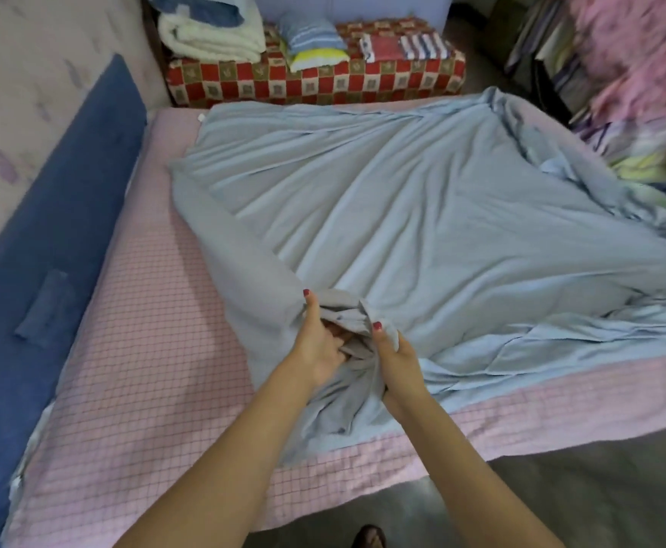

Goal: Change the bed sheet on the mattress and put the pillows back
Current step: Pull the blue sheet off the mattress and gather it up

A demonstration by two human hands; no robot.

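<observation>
Where blue sheet (422,231) bunches, both hands' fingertips buried in folds.

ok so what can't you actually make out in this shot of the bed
- Left hand fingertips: head view, buried in bunched blue sheet.
- Right hand fingers: curled under the same fabric.
- Sheet's right edge: cut off by the frame's right side.
- Pile at upper right: blurred, items unreadable.
- Pink checked mattress cover: middle hidden under the sheet.
- Pillows on the red checked bench: too small for detail.
</observation>
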